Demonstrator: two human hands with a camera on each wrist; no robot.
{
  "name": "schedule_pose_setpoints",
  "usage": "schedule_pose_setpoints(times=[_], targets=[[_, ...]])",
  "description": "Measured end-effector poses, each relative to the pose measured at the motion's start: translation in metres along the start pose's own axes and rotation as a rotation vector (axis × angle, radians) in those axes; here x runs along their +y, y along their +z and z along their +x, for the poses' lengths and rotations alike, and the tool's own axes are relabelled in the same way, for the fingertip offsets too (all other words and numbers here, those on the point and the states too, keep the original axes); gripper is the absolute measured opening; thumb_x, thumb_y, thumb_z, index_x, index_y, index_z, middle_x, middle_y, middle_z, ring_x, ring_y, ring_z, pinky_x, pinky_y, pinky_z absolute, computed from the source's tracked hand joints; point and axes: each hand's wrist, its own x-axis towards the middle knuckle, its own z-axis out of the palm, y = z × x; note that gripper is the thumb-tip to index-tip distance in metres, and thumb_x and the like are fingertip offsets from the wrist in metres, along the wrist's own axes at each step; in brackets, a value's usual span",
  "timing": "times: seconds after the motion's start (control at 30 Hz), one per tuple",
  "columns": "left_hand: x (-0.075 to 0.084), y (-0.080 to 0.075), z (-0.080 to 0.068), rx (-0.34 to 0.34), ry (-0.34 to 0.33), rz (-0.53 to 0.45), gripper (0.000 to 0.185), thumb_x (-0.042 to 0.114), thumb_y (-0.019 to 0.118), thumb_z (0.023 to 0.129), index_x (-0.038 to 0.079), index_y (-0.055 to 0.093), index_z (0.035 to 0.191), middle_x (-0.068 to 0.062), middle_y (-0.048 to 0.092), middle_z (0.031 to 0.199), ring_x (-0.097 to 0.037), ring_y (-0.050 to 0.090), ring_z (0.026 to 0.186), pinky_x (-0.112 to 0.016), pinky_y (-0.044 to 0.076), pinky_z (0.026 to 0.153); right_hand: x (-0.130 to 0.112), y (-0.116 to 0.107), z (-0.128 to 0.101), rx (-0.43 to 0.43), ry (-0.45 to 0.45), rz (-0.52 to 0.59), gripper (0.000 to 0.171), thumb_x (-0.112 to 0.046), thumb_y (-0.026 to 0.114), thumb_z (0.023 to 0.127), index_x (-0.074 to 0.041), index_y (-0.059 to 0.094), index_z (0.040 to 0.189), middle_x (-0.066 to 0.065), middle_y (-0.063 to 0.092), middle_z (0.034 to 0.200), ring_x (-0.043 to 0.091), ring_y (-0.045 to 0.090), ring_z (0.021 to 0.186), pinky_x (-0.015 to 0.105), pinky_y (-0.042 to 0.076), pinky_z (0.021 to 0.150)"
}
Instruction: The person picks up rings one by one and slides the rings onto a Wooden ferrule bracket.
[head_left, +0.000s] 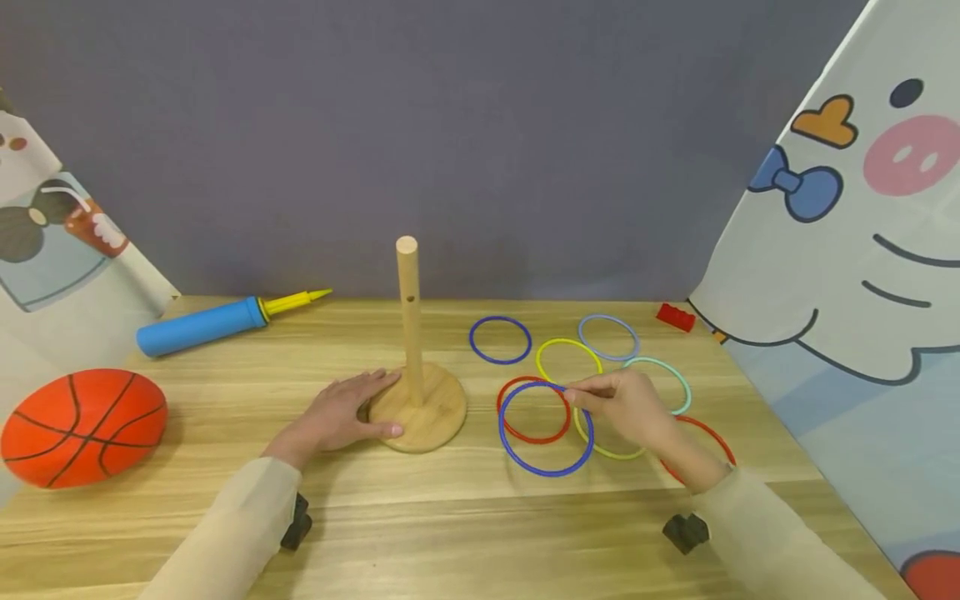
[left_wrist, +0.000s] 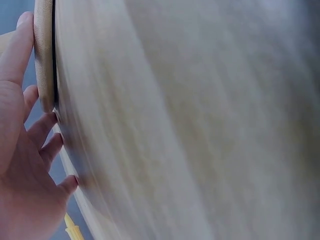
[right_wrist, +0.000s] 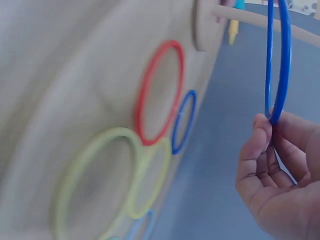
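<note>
A wooden stand has a round base (head_left: 444,417) and an upright pole (head_left: 410,333). My left hand (head_left: 337,417) rests against the base's left side, thumb over the front rim and fingers extended behind. In the left wrist view the base's edge (left_wrist: 45,60) meets that hand. My right hand (head_left: 626,408) pinches a blue ring (head_left: 551,473) by its edge between thumb and fingertips. The right wrist view shows this ring (right_wrist: 285,60) raised off the table. Beneath it in the head view lies a red ring (head_left: 536,441), with a yellow-green ring (head_left: 618,456) partly under the right hand.
Behind are a dark blue ring (head_left: 500,362), a yellow ring (head_left: 566,340) and a light blue ring (head_left: 609,316). Further right lie a mint ring (head_left: 686,387), another red ring (head_left: 716,433) and a red block (head_left: 676,317). A blue pump (head_left: 202,325) and orange ball (head_left: 90,429) sit left.
</note>
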Motion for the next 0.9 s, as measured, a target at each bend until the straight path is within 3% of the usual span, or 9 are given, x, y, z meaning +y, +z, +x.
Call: schedule_pose_setpoints(times=[0.13, 0.3, 0.6, 0.9], targets=[[-0.001, 0.0, 0.001, -0.003, -0.003, 0.004, 0.093, 0.061, 0.071, 0.087, 0.012, 0.037, 0.158, -0.024, 0.031, 0.161, -0.048, 0.027, 0.147, -0.069, 0.014, 0.118, -0.018, -0.011, 0.009, -0.002, 0.012, 0.02, 0.027, -0.023, 0.072, 0.097, -0.001, 0.078, 0.111, 0.008, 0.078, 0.098, 0.022, 0.073, 0.091, 0.037, 0.06, 0.077], [-0.002, 0.001, 0.001, -0.001, 0.004, 0.01, 0.093, 0.062, 0.07, 0.087, 0.012, 0.037, 0.158, -0.024, 0.031, 0.161, -0.048, 0.027, 0.147, -0.069, 0.014, 0.118, -0.038, -0.023, 0.019, -0.008, -0.018, 0.01, 0.028, -0.025, 0.07, 0.098, -0.002, 0.078, 0.112, 0.008, 0.078, 0.099, 0.021, 0.072, 0.093, 0.033, 0.058, 0.081], [0.002, 0.001, 0.0, 0.007, 0.01, 0.018, 0.091, 0.059, 0.07, 0.089, 0.01, 0.037, 0.158, -0.025, 0.032, 0.16, -0.048, 0.028, 0.147, -0.071, 0.015, 0.117, -0.079, -0.049, 0.035, 0.033, 0.007, 0.072, 0.033, -0.03, 0.073, 0.096, -0.004, 0.077, 0.116, 0.011, 0.077, 0.107, 0.016, 0.07, 0.092, 0.023, 0.054, 0.08], [0.001, 0.001, 0.0, 0.008, -0.004, 0.038, 0.092, 0.059, 0.071, 0.088, 0.011, 0.037, 0.158, -0.023, 0.033, 0.16, -0.047, 0.03, 0.147, -0.068, 0.018, 0.118, -0.125, -0.073, 0.056, 0.053, -0.013, 0.104, 0.038, -0.037, 0.072, 0.096, -0.009, 0.076, 0.12, -0.003, 0.077, 0.1, 0.015, 0.068, 0.09, 0.027, 0.055, 0.085]])
